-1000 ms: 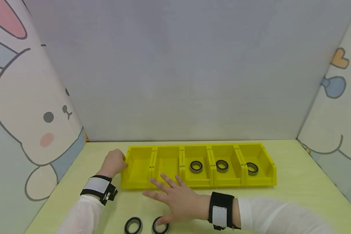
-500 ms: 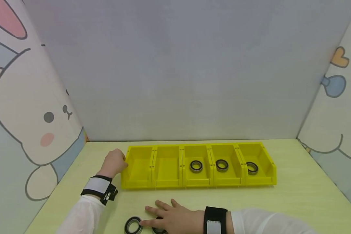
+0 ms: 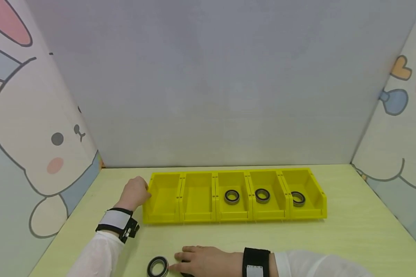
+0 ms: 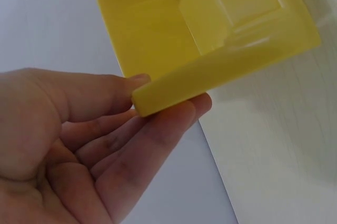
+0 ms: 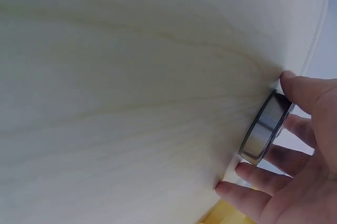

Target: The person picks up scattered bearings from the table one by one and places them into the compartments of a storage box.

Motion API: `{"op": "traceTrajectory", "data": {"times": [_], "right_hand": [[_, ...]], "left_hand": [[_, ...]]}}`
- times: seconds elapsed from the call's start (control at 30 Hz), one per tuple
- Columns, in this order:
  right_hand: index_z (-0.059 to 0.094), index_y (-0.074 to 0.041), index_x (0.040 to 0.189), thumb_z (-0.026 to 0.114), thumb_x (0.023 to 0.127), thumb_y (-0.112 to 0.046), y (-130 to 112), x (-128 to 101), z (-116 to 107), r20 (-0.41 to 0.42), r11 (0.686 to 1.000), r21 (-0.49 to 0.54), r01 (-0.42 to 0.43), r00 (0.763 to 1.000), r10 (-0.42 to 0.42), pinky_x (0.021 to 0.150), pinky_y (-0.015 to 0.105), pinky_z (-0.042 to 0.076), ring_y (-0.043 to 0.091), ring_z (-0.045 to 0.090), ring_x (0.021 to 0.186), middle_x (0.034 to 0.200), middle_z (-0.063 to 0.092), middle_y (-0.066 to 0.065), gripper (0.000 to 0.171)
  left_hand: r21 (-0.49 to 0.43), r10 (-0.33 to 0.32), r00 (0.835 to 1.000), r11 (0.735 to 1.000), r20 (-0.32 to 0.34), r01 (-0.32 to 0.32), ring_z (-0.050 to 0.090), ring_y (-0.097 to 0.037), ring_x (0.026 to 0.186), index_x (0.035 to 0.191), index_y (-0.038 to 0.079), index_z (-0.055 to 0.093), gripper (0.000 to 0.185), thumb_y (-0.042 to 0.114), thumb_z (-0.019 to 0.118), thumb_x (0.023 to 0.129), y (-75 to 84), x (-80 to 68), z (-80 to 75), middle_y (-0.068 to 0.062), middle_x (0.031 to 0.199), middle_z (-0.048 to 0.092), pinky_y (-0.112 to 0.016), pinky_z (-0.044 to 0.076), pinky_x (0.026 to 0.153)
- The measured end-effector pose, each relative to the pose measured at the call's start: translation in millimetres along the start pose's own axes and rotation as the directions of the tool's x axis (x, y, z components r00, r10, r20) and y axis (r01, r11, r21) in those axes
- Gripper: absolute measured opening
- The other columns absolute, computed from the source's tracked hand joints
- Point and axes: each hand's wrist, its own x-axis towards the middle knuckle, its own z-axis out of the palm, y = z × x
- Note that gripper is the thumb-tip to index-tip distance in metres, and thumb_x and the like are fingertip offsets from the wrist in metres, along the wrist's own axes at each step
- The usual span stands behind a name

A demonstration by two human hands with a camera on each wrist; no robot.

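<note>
— Now, right hand point(image 3: 202, 261) low on the surface point(image 3: 350, 231), well in front of the yellow tray point(image 3: 234, 217); grip clenched around a metal ring point(image 5: 265, 128), thumb on one edge, fingers point(image 5: 247, 170) on the other.
— Second ring point(image 3: 158, 266) lying flat just left of that hand, also in front of the tray. Fingertips almost touching it?
— Very near; contact hard to tell. Left hand point(image 3: 135, 192) against the tray's left end, grip closed on the end wall, thumb inside the rim, fingers point(image 4: 158, 139) under it.
— Risks?
— Probably a slip: smooth rim, pinched only at its edges, could roll out and off the surface's near edge. Could also nudge the loose ring.
— And the tray?
— Three rings already in its right three pockets; two left pockets bare. Likely to shift if the left grip eases.
</note>
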Motion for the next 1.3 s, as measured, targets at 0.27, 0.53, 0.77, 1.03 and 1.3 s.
{"op": "traceTrajectory", "data": {"times": [0.27, 0.53, 0.77, 1.03, 1.3], "right_hand": [[0.062, -0.018, 0.120, 0.052, 0.096, -0.029, -7.5, 2.0, -5.5, -0.090, 0.994, -0.100, 0.043, 0.995, -0.052, 0.076, 0.009, 0.044, 0.004, 0.055, 0.102, 0.116, 0.061, -0.005, 0.028], [0.067, -0.023, 0.109, 0.062, 0.091, -0.023, -6.5, 6.7, -32.8, 0.027, 0.980, -0.195, 0.035, 0.999, -0.030, 0.071, 0.010, 0.040, 0.000, 0.049, 0.085, 0.101, 0.060, -0.011, 0.019], [0.068, -0.020, 0.112, 0.069, 0.084, -0.020, 8.0, 6.4, -68.1, 0.060, 0.987, -0.159, -0.024, 0.998, 0.034, 0.072, 0.012, 0.040, 0.003, 0.053, 0.086, 0.100, 0.062, -0.008, 0.028], [0.067, -0.013, 0.115, 0.068, 0.084, -0.014, 39.1, 1.2, -100.5, 0.044, 0.993, 0.021, -0.120, 0.992, 0.119, 0.079, 0.012, 0.044, 0.007, 0.058, 0.099, 0.111, 0.064, 0.000, 0.031], [0.066, -0.011, 0.119, 0.066, 0.086, -0.014, 81.7, 10.2, -125.6, -0.006, 0.959, 0.020, -0.284, 0.959, 0.284, 0.086, 0.022, 0.047, 0.014, 0.057, 0.104, 0.117, 0.062, 0.002, 0.033]], "left_hand": [[0.004, 0.000, 1.000, 1.000, -0.001, 0.000, 0.052, -0.020, 0.062, 0.079, -0.006, 0.066, 0.008, 0.001, 0.066, 0.081, -1.8, 1.4, 1.7, -0.008, 0.067, 0.056, -0.029, 0.046, 0.058], [-0.003, 0.013, 1.000, 1.000, -0.005, -0.013, 0.049, -0.019, 0.058, 0.073, -0.004, 0.064, 0.009, 0.001, 0.066, 0.080, -3.7, 2.3, 1.8, -0.006, 0.061, 0.052, -0.028, 0.042, 0.055], [0.007, 0.006, 1.000, 1.000, 0.010, -0.006, 0.053, -0.020, 0.061, 0.079, -0.006, 0.068, 0.007, 0.001, 0.067, 0.079, -3.0, 6.2, 0.7, -0.010, 0.069, 0.060, -0.029, 0.047, 0.057], [-0.079, 0.025, 0.999, 0.997, 0.033, -0.023, 0.053, -0.013, 0.050, 0.066, -0.001, 0.063, 0.014, 0.002, 0.069, 0.078, -6.7, 6.0, -0.6, -0.003, 0.057, 0.050, -0.025, 0.048, 0.050], [-0.097, 0.029, 0.999, 0.995, 0.039, -0.025, 0.056, -0.013, 0.052, 0.071, -0.003, 0.066, 0.008, 0.000, 0.069, 0.078, -9.5, 8.0, -0.6, -0.005, 0.063, 0.056, -0.025, 0.050, 0.051]]}}
